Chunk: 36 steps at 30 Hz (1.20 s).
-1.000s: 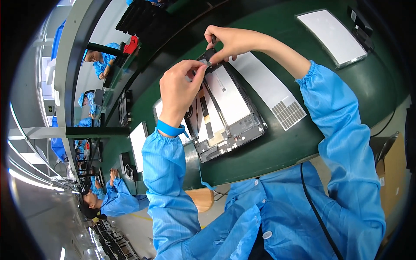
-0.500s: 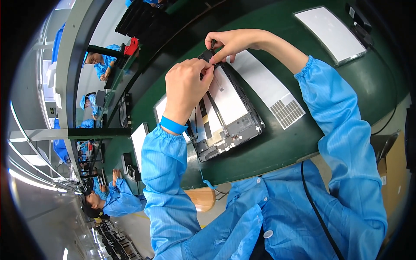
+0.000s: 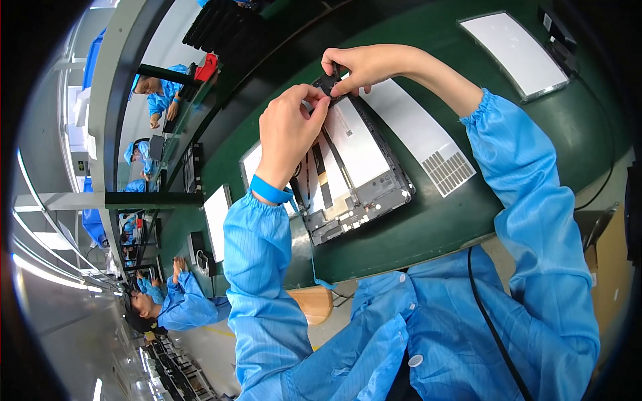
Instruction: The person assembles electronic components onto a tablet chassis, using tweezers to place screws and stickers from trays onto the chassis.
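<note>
An opened flat electronic device (image 3: pixel 384 192) with a black frame, white panels inside and small light parts along its near edge lies on the green table. My right hand (image 3: pixel 366 68) reaches over to its far end, thumb and fingers closed on a small black part (image 3: pixel 336 71). Beside it, at the same far end, my left hand (image 3: pixel 289 127) has its thumb and forefinger pinched together. What sits between those fingertips is too small to make out. A blue wrist band (image 3: pixel 270 191) circles my left wrist. Partly under the device's right side lies a white sheet (image 3: pixel 408 127) bearing grey rectangles.
At the far right a white panel (image 3: pixel 513 53) lies near a black device with a cable (image 3: pixel 592 120). More white panels (image 3: pixel 217 220) lie to the left on the green table (image 3: pixel 461 217). A metal shelf post (image 3: pixel 107 134) rises at left. Several people in blue sit beyond (image 3: pixel 190 304).
The small black part in my right hand stands out more above the device's far end. My left fingertips have shifted slightly, and the whole view has moved a little.
</note>
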Each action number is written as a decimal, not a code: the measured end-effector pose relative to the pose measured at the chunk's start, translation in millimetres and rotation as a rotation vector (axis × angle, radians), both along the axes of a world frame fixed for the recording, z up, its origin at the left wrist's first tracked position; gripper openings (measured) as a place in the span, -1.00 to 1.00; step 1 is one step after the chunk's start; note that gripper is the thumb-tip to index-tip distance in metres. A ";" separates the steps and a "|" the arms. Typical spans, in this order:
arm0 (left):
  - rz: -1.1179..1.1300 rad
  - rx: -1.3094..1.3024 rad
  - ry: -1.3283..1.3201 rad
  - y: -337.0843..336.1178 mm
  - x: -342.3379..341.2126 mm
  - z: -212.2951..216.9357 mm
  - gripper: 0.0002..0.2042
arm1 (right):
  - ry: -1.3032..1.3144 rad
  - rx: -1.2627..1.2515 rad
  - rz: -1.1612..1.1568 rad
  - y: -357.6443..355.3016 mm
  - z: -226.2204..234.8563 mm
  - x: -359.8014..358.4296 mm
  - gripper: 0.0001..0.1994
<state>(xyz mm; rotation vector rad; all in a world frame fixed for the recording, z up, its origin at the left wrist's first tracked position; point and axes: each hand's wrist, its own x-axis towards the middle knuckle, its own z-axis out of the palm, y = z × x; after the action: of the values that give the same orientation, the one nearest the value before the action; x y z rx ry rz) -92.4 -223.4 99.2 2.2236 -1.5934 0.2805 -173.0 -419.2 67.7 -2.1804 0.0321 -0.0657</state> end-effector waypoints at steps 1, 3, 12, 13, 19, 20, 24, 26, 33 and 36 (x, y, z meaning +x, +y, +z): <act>0.022 0.023 0.099 -2.0 1.5 0.5 -0.85 | -0.016 0.027 0.010 -1.6 -2.5 0.2 -0.58; 0.045 0.040 0.194 -6.7 4.2 3.7 -0.83 | -0.035 0.049 0.022 -4.3 -2.4 1.5 -0.59; -0.192 -0.318 0.209 9.2 33.9 -14.3 -0.67 | -0.148 -0.117 -0.075 -11.1 -3.3 -17.5 -0.59; -0.112 -0.344 0.318 32.3 29.0 -11.7 -0.65 | -0.113 -0.015 -0.121 -6.2 -2.9 -24.1 -0.55; -0.142 -0.440 0.833 109.8 -29.8 -75.6 -0.21 | -0.304 0.383 -0.158 80.1 -41.5 -98.7 -0.71; -0.167 -0.480 0.849 105.5 -39.5 -70.1 -0.15 | -0.427 0.445 -0.180 93.9 -42.1 -101.2 -0.71; -0.201 -0.802 1.012 100.3 -44.9 -76.5 -0.14 | -0.457 0.716 -0.169 119.2 -3.4 -83.5 -0.69; -0.240 -0.970 1.112 99.8 -42.1 -77.8 -0.13 | -0.443 0.671 -0.178 119.4 13.2 -68.1 -0.67; -0.131 -1.059 1.318 106.4 -36.0 -118.4 -0.30 | -0.283 0.554 -0.531 63.0 37.5 81.6 -0.54; -0.133 -0.907 1.137 101.3 -39.1 -119.8 -0.24 | -0.341 0.491 -0.550 1.2 1.1 171.6 -0.45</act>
<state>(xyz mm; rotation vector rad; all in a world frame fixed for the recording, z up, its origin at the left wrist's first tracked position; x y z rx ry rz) -131.4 -122.0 -20.6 1.1422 -0.7124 -0.2465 -1.4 -418.0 68.8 -1.5934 0.4091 -0.6686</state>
